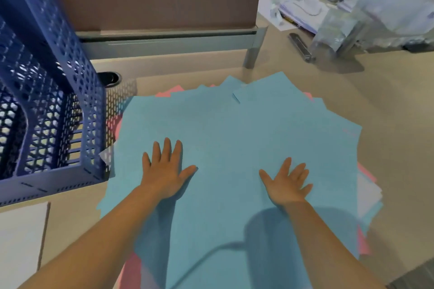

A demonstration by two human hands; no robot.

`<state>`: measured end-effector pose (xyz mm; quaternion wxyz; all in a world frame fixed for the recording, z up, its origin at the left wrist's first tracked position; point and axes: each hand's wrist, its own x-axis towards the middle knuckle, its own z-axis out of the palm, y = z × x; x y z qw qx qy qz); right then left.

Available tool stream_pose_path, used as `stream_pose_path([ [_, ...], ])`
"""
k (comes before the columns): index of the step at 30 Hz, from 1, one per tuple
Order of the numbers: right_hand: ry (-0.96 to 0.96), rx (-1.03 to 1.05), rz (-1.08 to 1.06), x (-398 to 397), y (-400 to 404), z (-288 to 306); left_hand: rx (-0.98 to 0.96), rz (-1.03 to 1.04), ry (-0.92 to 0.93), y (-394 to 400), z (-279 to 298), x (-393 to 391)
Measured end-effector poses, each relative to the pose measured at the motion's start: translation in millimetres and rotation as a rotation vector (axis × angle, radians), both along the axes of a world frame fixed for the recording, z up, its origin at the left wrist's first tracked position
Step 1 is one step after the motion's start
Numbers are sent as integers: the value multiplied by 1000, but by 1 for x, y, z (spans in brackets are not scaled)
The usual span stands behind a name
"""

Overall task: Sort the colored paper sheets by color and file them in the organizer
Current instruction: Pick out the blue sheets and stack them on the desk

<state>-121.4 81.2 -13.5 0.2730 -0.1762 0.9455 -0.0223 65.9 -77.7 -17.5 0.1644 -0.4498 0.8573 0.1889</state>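
Pressing down flat on a big messy pile of blue sheets (pixel 234 138), both hands are spread wide with fingers straight, so nothing is being gripped or pinched. The left hand (pixel 164 171) sits on the side of the pile nearer the blue organizer (pixel 54 91), and the right hand (pixel 287 185) is on the far side of the pile from it, the two hands well apart. The blue pile is fanned out at odd angles on the beige desk (pixel 375 101), just beside the organizer, its edge looking like it touches the organizer's front corner, though that spot is a bit hard to read. Pink sheets (pixel 171 91) poke out from under the blue ones at the back edge and along the side away from the organizer, where some white sheets (pixel 368 195) show too. The organizer is a perforated plastic rack with stacked trays. Beyond the pile, away from the organizer, sits a blurry clutter of plastic bags and bottles (pixel 375 7).
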Motion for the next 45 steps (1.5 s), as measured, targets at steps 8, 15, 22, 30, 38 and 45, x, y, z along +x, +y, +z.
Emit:
stream_pose_path([
  [8, 3, -138, 280, -3, -63, 5, 6, 147, 104, -5, 9, -10],
  [15, -24, -268, 117, -34, -75, 24, 117, 619, 275, 12, 25, -30],
  [22, -212, -331, 302, -56, -67, 25, 136, 949, 331, 39, 26, -39],
  [30, 5, -227, 550, -111, -73, 24, -22, 1097, 403, 48, 18, -13],
  [38, -46, -266, 614, -112, -74, 18, 28, 1359, 687, 52, 1, -16],
  [45, -460, -344, 614, -101, -60, 24, 80, 1436, 748, 50, 9, -19],
])
